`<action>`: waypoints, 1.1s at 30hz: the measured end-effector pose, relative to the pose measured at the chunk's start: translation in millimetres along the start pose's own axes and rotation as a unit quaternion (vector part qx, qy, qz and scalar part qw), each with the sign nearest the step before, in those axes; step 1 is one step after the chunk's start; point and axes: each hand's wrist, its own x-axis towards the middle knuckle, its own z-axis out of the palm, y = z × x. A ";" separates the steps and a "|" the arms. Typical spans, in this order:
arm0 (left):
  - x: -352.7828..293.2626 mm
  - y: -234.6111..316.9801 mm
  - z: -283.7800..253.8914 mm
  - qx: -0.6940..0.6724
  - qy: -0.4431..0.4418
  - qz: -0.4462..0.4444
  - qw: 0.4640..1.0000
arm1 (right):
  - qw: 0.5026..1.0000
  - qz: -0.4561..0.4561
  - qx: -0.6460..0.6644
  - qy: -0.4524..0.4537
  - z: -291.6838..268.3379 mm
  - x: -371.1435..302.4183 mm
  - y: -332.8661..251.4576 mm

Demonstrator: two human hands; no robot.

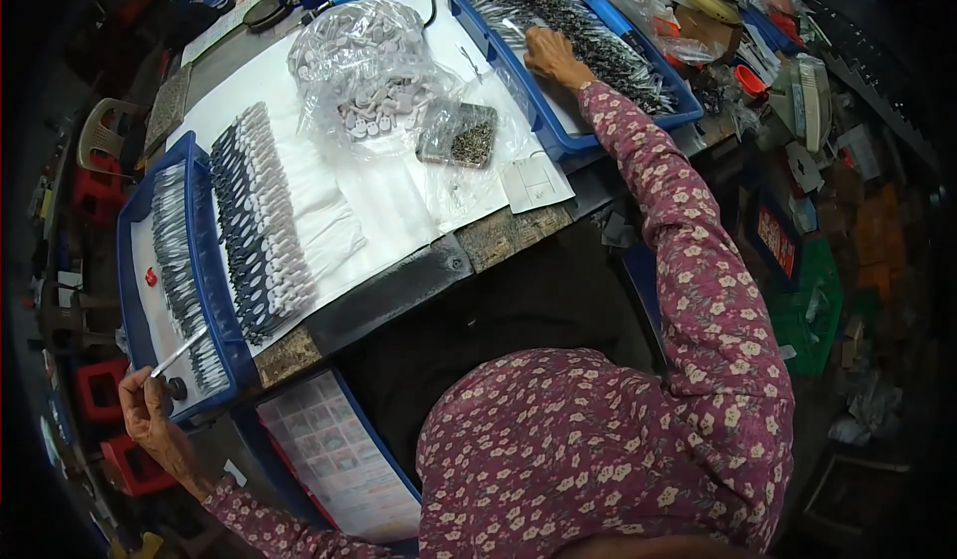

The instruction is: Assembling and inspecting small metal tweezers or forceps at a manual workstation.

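Observation:
My left hand (pixel 158 421) pinches a thin silvery-white stick (pixel 181 351) by its lower end. The stick points up over the near end of a narrow blue tray (pixel 221 305), where a row of slim metal pieces (pixel 179 250) lies side by side. Close to those fingertips sits a small dark round thing (pixel 176 389). At the far right, my right hand (pixel 555 56) reaches into a large blue tray (pixel 573 143) heaped with thin dark-and-silver pieces (pixel 608 51). Its fingers are curled down at the pile's left edge; what they hold, if anything, is hidden.
White paper (pixel 384 220) covers the table, bearing rows of dark-looped pieces with pale ends (pixel 259 220). A clear bag of small whitish parts (pixel 369 61) and a clear box of tiny metal bits (pixel 469 140) stand mid-table. A blue pen-shaped tool (pixel 603 11) crosses the large tray.

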 end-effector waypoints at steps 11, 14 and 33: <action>-19.9 32.9 69.1 -0.410 -0.063 0.051 0.908 | 0.658 0.065 0.749 0.039 -62.2 -40.8 -33.9; -38.7 23.3 85.1 -0.515 -0.120 0.016 0.849 | 0.656 0.028 0.754 -0.023 -88.5 -63.8 -74.9; -109.1 -4.1 173.1 -0.484 -0.175 -0.176 0.839 | 0.776 -0.217 0.544 -0.234 -95.1 -213.3 -298.0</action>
